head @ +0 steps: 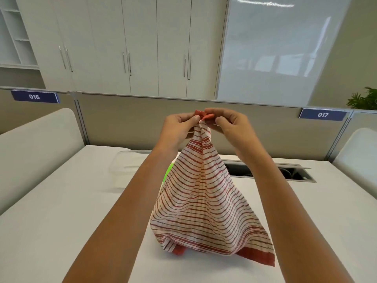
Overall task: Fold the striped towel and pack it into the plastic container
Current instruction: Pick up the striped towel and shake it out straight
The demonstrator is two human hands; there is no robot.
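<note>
The red-and-white striped towel [204, 205] hangs bunched from its top edge, held up above the white table [61, 211]. Its lower end with the solid red border rests on the table near me. My left hand [179, 127] and my right hand [230, 125] pinch the top of the towel side by side, almost touching. The clear plastic container [126, 166] sits on the table at the back left, partly hidden behind my left forearm. It looks empty where visible.
A small green object [167, 172] peeks out behind the towel, between it and the container. A cable slot [295, 174] is cut into the table at the back right. Grey partitions with signs 016 and 017 close off the far side.
</note>
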